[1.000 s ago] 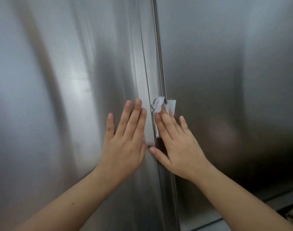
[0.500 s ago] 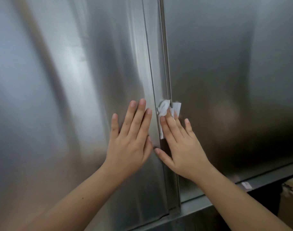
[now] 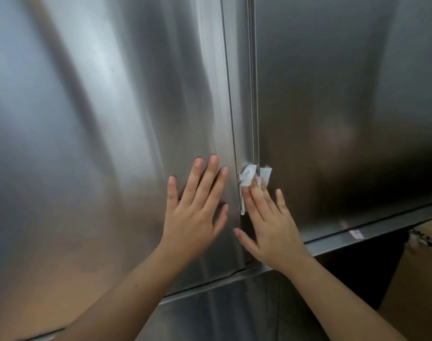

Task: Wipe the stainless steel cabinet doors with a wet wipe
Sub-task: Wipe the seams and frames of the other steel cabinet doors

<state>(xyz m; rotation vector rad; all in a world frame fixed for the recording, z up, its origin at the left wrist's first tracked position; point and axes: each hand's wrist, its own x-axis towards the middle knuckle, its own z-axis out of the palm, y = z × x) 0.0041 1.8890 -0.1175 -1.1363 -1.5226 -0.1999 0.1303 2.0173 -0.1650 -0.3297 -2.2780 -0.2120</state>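
Two tall stainless steel cabinet doors fill the view: the left door (image 3: pixel 99 143) and the right door (image 3: pixel 345 107), meeting at a vertical seam (image 3: pixel 253 94). My left hand (image 3: pixel 197 215) lies flat on the left door, fingers spread, holding nothing. My right hand (image 3: pixel 269 222) presses a crumpled white wet wipe (image 3: pixel 249 178) against the seam, low on the doors. The fingers cover the wipe's lower part.
The doors end at a steel ledge (image 3: pixel 357 238) along the bottom. A lower steel panel (image 3: pixel 222 313) sits beneath it. A brown cardboard box (image 3: pixel 416 279) stands at the lower right, beside a dark gap under the ledge.
My right hand and the wipe have slid down the seam toward the doors' bottom edge. The left hand followed down the left door. The view dropped, revealing the ledge and the box.
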